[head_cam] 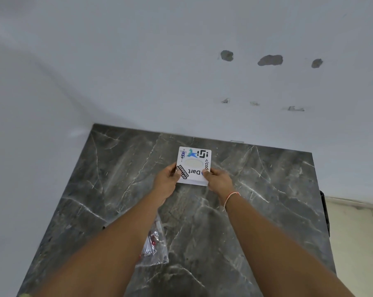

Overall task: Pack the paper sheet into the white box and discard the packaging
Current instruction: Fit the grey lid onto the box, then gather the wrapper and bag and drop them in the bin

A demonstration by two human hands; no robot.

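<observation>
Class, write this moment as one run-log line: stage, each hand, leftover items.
stage: holding sticker sheet over marble table | left hand: grip on sheet | right hand: grip on sheet | clear packaging: on table

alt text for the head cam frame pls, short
Both hands, left hand and right hand, hold a white sticker sheet by its near corners over a dark marble table. A clear plastic bag lies on the table under the left forearm, against a white wall.
</observation>
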